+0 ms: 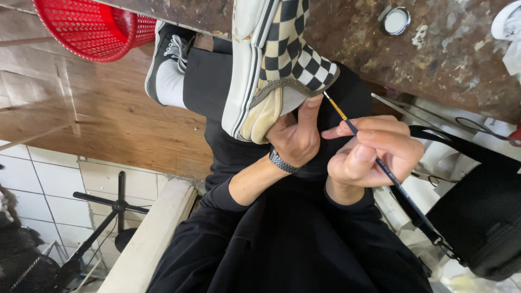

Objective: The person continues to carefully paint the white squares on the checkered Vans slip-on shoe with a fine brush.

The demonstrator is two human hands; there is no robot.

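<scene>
My left hand (296, 135), with a metal watch on its wrist, grips a slip-on shoe (282, 54) by its opening, thumb pressed on the heel edge. The shoe has a black and cream checkered upper and a white sole, and it is held up in front of me. My right hand (374, 154) pinches a thin paintbrush (391, 176) with a black handle and a yellow band near the tip. The brush tip touches the shoe's collar just beside my left thumb.
A stained brown worktop (434, 59) carries a small round tin (396, 20). A red mesh basket (92, 27) sits top left. A foot in a black and white sneaker (168, 54) rests on the wooden floor. A black bag with strap (477, 211) lies right; a black stand (116, 206) lower left.
</scene>
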